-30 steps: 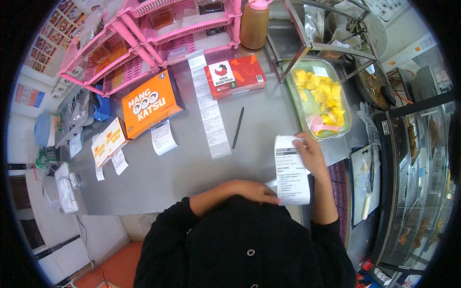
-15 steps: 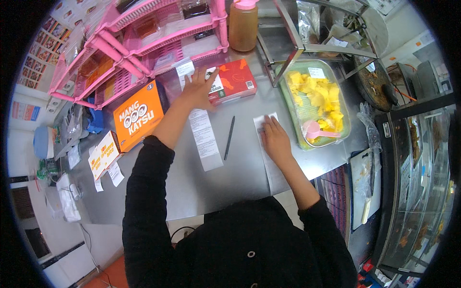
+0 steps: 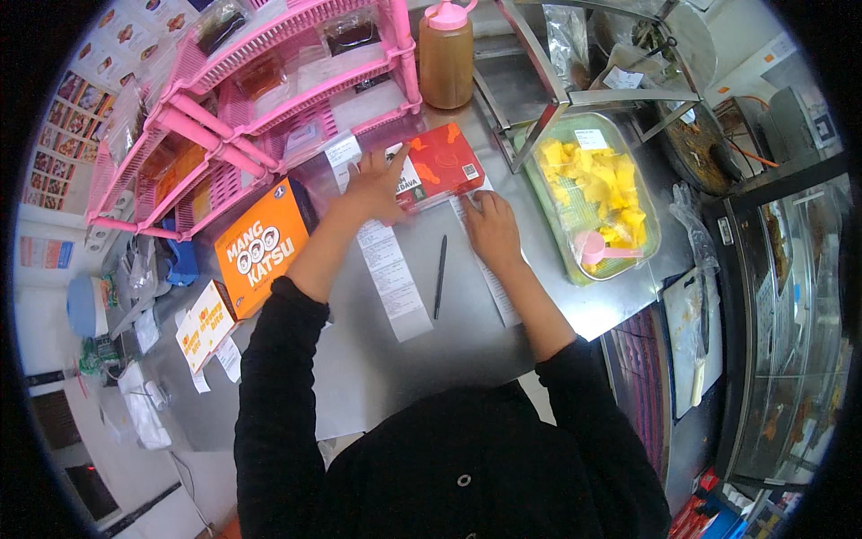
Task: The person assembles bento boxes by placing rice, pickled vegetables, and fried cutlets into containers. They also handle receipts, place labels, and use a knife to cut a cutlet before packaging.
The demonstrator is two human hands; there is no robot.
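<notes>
The fingers of the left hand lay spread and flat on the near left corner of a red carton, pressing on it rather than curling around it; whether they also pinned the top of the long receipt beneath could not be told. That receipt ran back from under the palm toward the person along the steel surface. The fingers of the right hand were likewise open and flat, resting on a second paper slip just below the carton's near edge, with the slip trailing back under the wrist. Between the two hands, a dark pen lay on the surface, touching neither. Left of the left fingers stood an orange box, and beyond it small orange-and-white packets. Right of the right fingers sat a green tray of yellow fruit chunks with a pink scoop. Past the fingertips stood pink wire racks and a brown squeeze bottle.
</notes>
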